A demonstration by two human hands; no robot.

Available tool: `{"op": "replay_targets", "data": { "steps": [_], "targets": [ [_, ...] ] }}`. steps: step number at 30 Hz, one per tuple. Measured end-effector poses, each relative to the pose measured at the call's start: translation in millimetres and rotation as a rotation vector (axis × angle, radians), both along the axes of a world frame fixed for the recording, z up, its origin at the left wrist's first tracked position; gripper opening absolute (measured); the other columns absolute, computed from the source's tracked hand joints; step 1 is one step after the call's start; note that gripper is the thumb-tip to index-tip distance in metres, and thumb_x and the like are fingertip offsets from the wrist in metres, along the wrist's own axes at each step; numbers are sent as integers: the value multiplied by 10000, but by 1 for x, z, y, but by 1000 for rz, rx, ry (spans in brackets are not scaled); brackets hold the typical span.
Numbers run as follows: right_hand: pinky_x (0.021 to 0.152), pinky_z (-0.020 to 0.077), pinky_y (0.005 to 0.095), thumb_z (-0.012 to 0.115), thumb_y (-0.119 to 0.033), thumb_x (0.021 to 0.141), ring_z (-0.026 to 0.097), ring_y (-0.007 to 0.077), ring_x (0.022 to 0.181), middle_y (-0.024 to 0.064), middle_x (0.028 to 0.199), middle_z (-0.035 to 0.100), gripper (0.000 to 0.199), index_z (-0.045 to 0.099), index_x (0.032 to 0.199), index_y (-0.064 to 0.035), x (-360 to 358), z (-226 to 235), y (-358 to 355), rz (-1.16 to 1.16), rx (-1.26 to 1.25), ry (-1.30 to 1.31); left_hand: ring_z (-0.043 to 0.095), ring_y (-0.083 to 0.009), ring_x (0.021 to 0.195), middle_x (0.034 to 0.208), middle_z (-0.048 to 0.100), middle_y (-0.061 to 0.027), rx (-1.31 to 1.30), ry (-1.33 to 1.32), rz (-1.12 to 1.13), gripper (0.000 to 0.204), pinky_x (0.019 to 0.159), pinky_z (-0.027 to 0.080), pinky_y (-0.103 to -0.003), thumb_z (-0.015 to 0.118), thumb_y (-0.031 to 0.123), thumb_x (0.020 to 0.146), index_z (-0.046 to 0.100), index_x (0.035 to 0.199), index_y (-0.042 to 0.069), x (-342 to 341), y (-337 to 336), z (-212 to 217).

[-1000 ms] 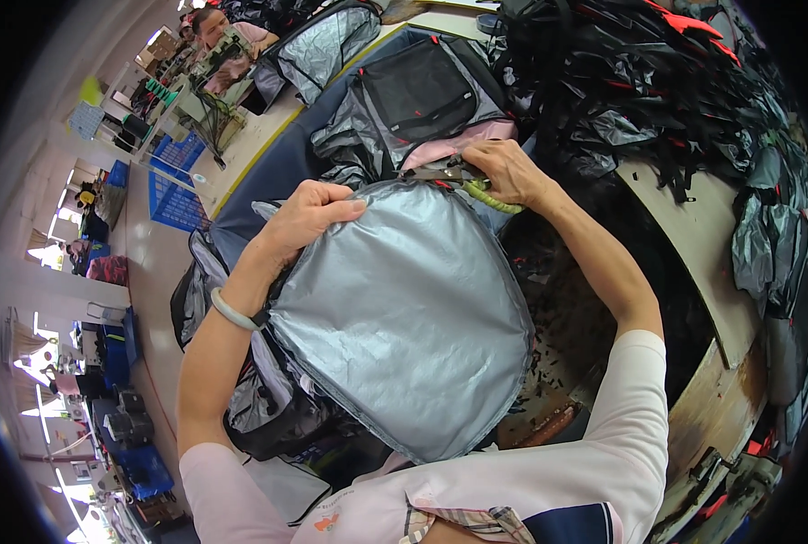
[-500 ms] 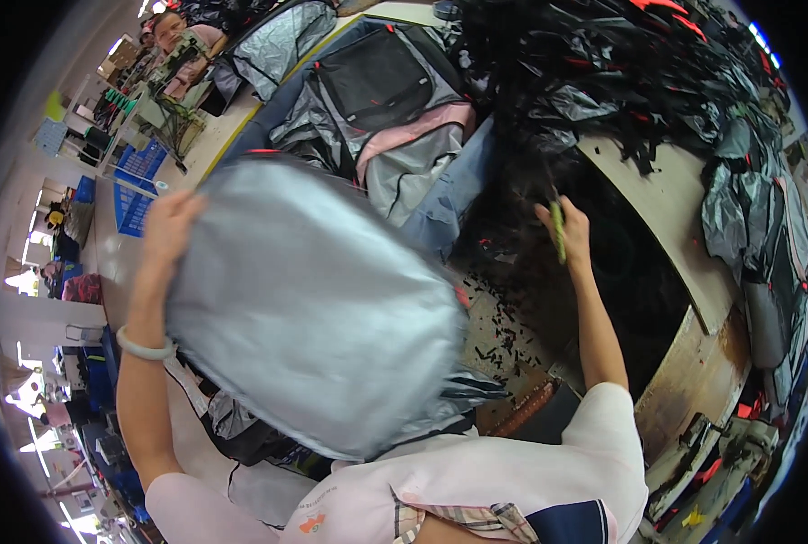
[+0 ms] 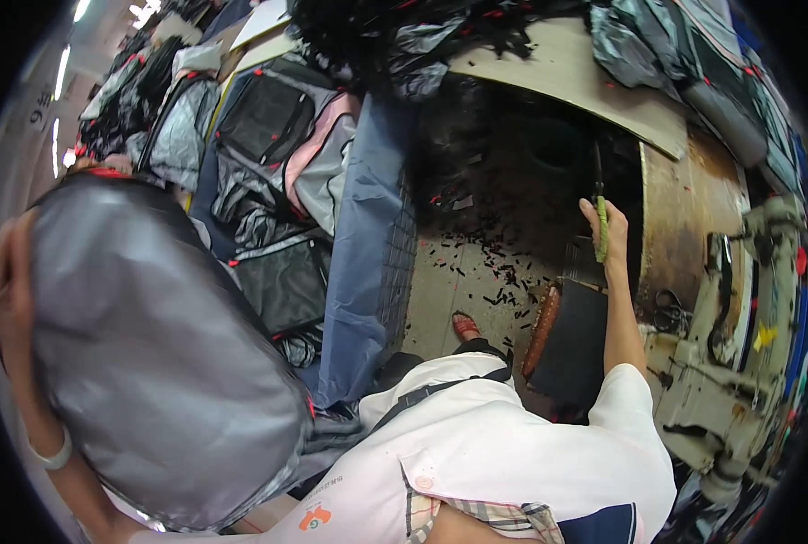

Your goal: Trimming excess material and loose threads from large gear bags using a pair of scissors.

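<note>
My left hand (image 3: pixel 7 281), at the far left, grips the outer edge of a large silver-grey fabric bag (image 3: pixel 168 354) with black and red trim. The bag hangs blurred in front of my left arm, and some of my fingers are hidden or smeared. Off to the right, my right hand (image 3: pixel 611 238) is closed around green-wrapped scissors (image 3: pixel 602 222). Their long dark blades point away from me and look edge-on. The two hands are far apart, with the scissors not touching the bag.
A blue-lined wire bin (image 3: pixel 359 263) holds black, silver and pink bags (image 3: pixel 268 113). Black scraps (image 3: pixel 504 272) litter the floor by my sandalled foot (image 3: pixel 465 326). At right stand a sewing machine (image 3: pixel 739 363) and a wooden tabletop (image 3: pixel 685 227) with another pair of scissors (image 3: pixel 669 310). Fabric heaps lie beyond.
My left hand has carried the silver-grey bag leftward, past the bin. My view has turned, and the right hand still holds the scissors, now farther right in view.
</note>
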State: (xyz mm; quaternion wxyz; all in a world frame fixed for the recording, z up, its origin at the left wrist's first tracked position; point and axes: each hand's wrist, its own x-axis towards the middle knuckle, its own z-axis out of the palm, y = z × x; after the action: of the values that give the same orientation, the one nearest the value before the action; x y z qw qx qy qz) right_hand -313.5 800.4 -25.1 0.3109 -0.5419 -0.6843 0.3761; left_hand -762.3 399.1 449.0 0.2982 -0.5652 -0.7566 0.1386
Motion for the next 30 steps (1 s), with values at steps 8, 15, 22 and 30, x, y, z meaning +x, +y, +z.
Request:
{"op": "replay_targets", "data": {
  "steps": [8, 15, 22, 30],
  "targets": [
    [431, 321, 202, 641, -255, 841, 417, 43, 465, -41, 550, 458, 242, 532, 742, -63, -17, 49, -74, 131, -97, 628, 635, -207, 612, 589, 620, -39, -1006, -533, -1316, 129, 446, 446, -326, 593, 163, 668, 615, 553, 109, 222, 139, -291],
    [661, 435, 240, 781, -52, 669, 490, 80, 729, 0, 810, 545, 385, 471, 897, -39, -103, 51, -171, 422, -276, 535, 542, -178, 696, 668, 535, -22, -729, -478, -1346, 92, 713, 407, -303, 556, 179, 650, 549, 603, 101, 229, 135, -354],
    [727, 449, 282, 859, -227, 585, 519, 130, 758, 40, 845, 574, 564, 455, 929, -36, -122, 76, -204, 436, 78, 336, 479, -308, 1114, 1146, 550, -133, 71, -419, -730, 277, 974, 333, -465, 610, 138, 747, 618, 1017, 81, 169, 38, -278],
    [696, 431, 264, 851, -208, 597, 499, 107, 724, 8, 811, 555, 507, 480, 908, -54, -149, 81, -249, 295, 30, 372, 497, -290, 1036, 1150, 528, -251, 978, -1183, 454, 486, 938, 350, -343, 590, 250, 861, 470, 1156, -117, 51, -210, -388]
  ]
}}
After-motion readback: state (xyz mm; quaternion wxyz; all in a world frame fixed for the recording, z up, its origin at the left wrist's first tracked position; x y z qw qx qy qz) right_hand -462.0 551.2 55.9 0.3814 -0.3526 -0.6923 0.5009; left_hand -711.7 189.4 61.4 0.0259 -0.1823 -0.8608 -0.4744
